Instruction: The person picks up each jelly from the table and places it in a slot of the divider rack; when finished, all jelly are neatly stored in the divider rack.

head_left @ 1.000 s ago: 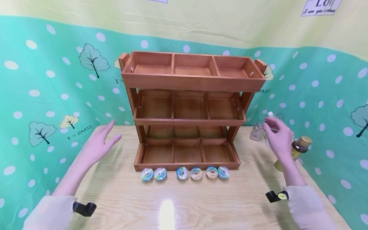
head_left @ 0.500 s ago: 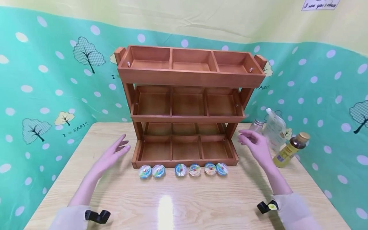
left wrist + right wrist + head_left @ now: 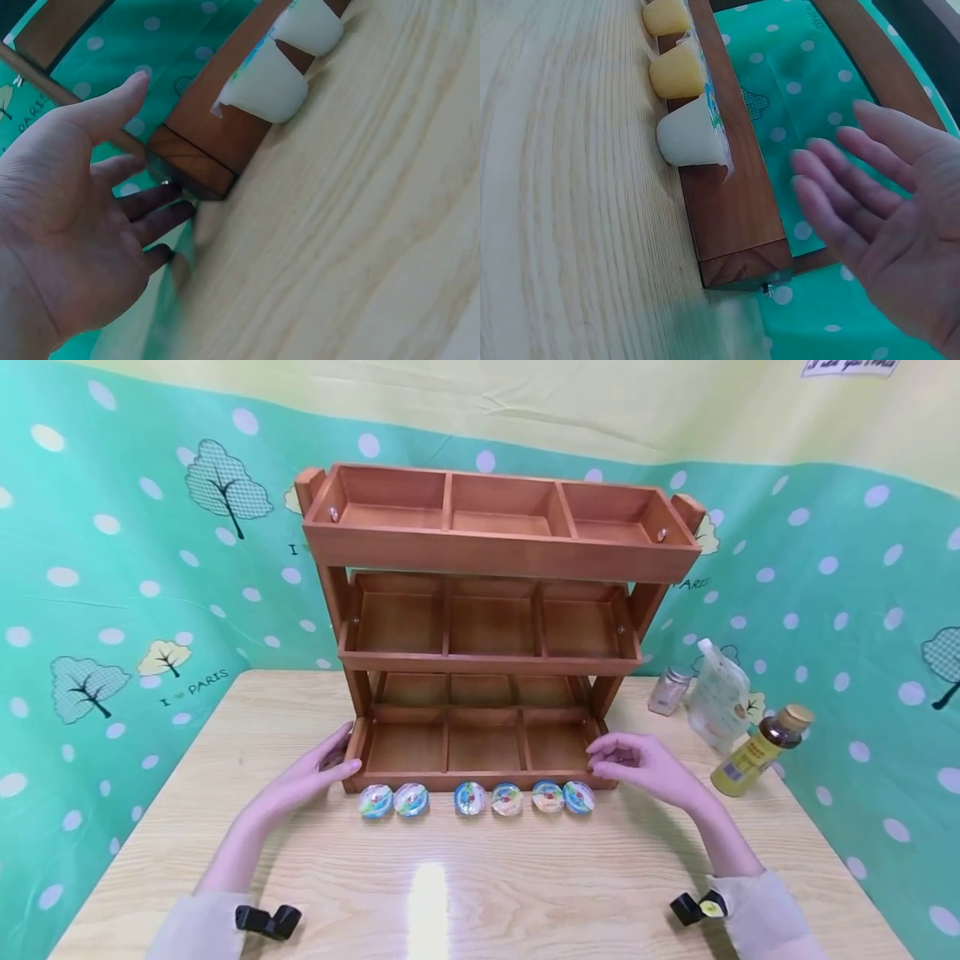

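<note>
A brown wooden three-tier rack [image 3: 502, 556], each tier split into compartments, stands on the table. Its lowest tier [image 3: 480, 778] has my left hand [image 3: 311, 772] at the left end, thumb and fingers spread; whether they touch the wood I cannot tell. My right hand [image 3: 645, 768] hovers by the opposite end with relaxed, slightly bent fingers, holding nothing. In the right wrist view its palm [image 3: 922, 232] faces the rack, apart from the front board [image 3: 731, 210]. Along that board sit several small sealed jelly cups [image 3: 469, 798], white [image 3: 270, 86] or yellowish [image 3: 676, 73], with printed lids.
At the right back stand a small glass jar with a metal lid [image 3: 669, 692], a clear spouted pouch [image 3: 717, 702] and a cork-coloured-capped bottle [image 3: 753, 756] with yellow label. A green dotted cloth [image 3: 135, 585] hangs around the wooden-topped table [image 3: 525, 893].
My right hand has come left and down from beside the jar and pouch to the rack's right end. My left hand has moved right and down to its left end.
</note>
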Motion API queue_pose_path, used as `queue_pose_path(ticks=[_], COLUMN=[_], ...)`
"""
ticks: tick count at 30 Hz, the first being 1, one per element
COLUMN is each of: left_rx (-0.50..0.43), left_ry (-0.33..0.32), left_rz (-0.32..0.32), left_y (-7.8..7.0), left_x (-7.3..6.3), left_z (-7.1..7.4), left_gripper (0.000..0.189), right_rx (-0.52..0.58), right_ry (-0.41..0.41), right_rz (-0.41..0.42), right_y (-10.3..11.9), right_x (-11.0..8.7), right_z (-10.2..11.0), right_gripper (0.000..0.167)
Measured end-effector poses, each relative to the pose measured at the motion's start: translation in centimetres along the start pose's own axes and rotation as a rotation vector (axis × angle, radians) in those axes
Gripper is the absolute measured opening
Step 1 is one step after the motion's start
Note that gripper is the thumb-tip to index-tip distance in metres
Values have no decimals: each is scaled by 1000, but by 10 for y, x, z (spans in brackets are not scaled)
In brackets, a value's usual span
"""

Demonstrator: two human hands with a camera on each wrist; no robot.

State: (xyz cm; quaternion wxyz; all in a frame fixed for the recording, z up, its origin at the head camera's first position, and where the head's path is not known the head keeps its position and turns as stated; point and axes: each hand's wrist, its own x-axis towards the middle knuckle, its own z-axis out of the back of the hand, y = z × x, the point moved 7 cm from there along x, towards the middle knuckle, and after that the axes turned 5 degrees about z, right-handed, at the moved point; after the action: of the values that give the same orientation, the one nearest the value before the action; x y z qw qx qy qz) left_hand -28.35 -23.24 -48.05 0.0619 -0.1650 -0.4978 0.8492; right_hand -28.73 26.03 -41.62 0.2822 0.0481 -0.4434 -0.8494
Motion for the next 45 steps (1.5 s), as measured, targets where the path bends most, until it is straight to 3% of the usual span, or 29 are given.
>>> queue_pose_path(ticks=[5,10,17,29,45], left_rx=[-4,5,-9,12,-14], left_ry=[14,30,46,23,35], left_rz=[-18,-27,-26,-16,2], left_y=[7,8,8,11,10], left_x=[-1,2,3,3,4], left_z=[-1,-2,-4,-4,-4], left_gripper=[88,88,88,89,89], right_rx=[-45,-82,-226,-286,-367], right_ry=[140,215,216,253,306], right_rz=[17,-20,-71,-116,-46], right_y=[6,6,10,9,17], right_x=[1,-1,-5,-4,-2], right_z=[-12,-18,-18,-32,-46], right_gripper=[32,36,34,40,55])
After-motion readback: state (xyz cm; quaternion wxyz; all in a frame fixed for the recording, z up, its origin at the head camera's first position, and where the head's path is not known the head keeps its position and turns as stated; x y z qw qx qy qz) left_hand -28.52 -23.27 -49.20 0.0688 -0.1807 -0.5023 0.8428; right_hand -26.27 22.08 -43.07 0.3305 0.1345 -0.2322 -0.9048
